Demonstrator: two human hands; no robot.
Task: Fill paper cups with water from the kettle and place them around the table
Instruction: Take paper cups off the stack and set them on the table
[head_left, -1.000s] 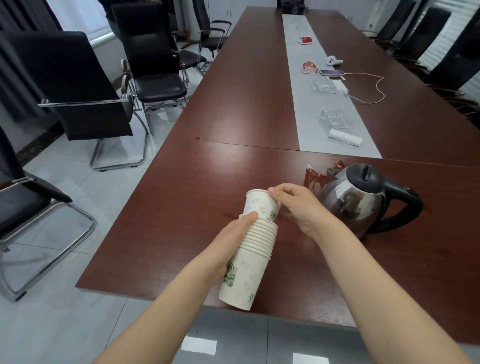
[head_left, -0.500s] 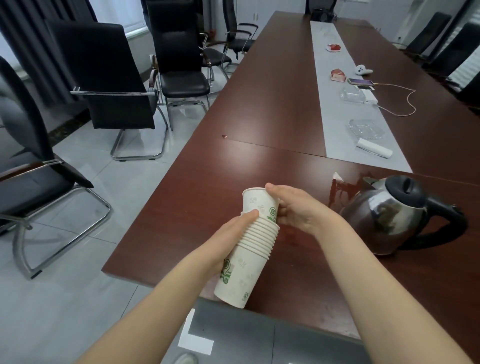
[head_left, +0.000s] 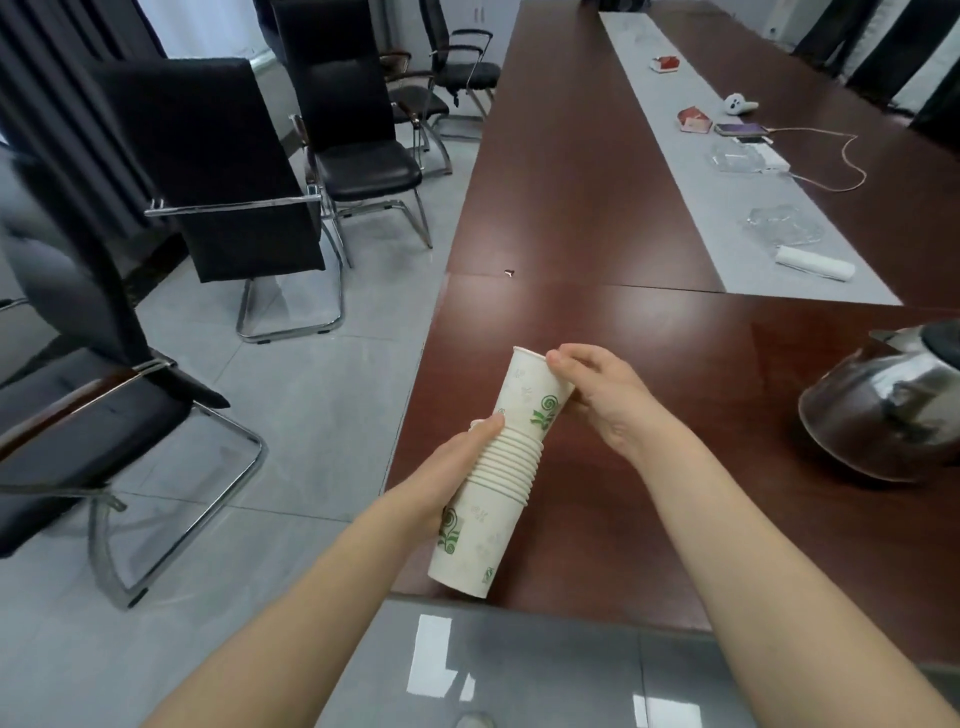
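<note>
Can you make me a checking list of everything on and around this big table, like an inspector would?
Surface: dark wooden table with a grey runner down its middle.
Job's things: stack of paper cups held tilted over the table's near edge; top cup partly pulled out; steel kettle stands on the table at the right. No cup set out yet.
Clutter: glass ashtray, white roll, phone and red box on the runner.
Hands: left hand grips the stack; right hand pinches the top cup near its rim.
Cables: thin cable loops from the phone across the table.
Surroundings: black office chairs on a grey tiled floor.
</note>
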